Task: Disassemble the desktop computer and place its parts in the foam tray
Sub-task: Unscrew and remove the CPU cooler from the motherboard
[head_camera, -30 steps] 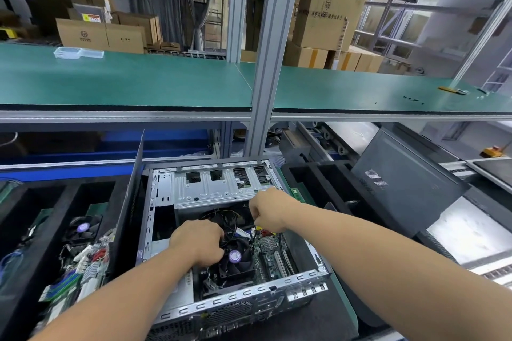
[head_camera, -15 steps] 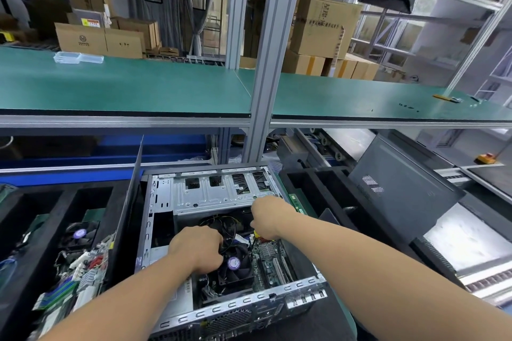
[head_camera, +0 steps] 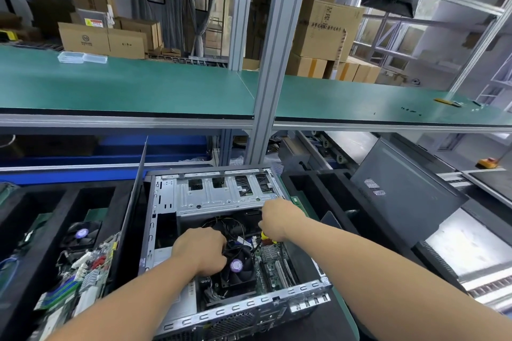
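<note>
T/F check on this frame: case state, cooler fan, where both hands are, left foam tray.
1. The silver metal computer case is open on top. True.
2. The black cooler fan with a purple hub lies outside the case. False: it sits inside it.
3. Both the left hand and right hand reach into the case. True.
4. The black foam tray on the left holds nothing. False: a green circuit board and another fan lie in it.

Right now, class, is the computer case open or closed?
Open. The computer case lies with its side panel off, exposing the CPU fan and motherboard; both hands reach inside.
</note>
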